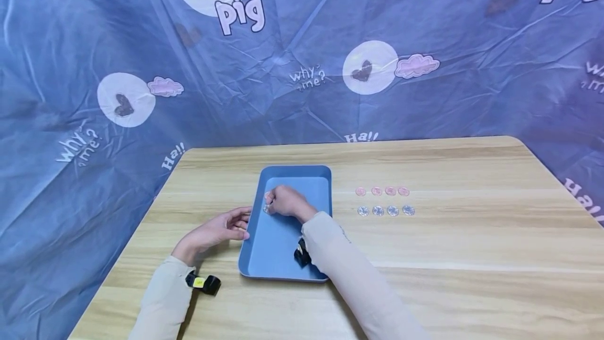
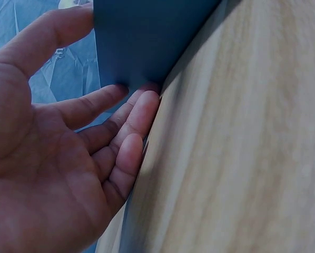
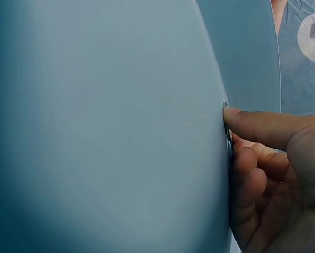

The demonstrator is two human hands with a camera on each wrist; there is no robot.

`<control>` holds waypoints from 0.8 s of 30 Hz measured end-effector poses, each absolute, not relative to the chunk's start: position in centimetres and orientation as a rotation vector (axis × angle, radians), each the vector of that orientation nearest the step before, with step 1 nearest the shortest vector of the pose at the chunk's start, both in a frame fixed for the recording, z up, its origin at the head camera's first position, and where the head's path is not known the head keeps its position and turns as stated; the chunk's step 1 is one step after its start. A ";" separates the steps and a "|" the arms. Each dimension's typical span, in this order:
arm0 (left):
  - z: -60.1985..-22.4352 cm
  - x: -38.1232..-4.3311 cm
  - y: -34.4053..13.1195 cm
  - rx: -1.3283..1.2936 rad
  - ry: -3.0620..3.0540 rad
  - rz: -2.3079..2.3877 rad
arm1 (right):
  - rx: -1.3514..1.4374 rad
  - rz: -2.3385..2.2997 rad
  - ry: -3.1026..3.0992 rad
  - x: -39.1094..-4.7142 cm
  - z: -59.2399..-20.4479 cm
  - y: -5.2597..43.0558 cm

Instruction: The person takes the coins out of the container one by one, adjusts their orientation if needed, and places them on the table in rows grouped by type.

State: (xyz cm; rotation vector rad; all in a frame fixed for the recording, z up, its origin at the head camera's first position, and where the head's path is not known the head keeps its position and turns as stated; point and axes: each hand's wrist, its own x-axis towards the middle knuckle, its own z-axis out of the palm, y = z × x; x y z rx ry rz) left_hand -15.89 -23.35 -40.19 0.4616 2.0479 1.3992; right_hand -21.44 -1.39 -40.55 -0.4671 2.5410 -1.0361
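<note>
A blue rectangular tray lies on the wooden table. Inside it, near the left wall, my right hand pinches a small silver coin between thumb and fingers. Seen from the right wrist, the coin stands edge-on under the thumb tip, low against the tray floor; the fingers partly hide it. My left hand is at the tray's left side. In the left wrist view, its fingertips touch the outer wall and its loosely bent fingers lie close to the tabletop.
Right of the tray, a row of several copper-pink coins lies behind a row of several silver coins. A blue printed cloth hangs behind the wooden table. Black cameras are strapped at both wrists.
</note>
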 end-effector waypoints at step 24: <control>-40.6 -16.1 -23.5 0.469 2.042 1.394 | -0.427 -0.876 2.563 -20.8 -39.8 -1.2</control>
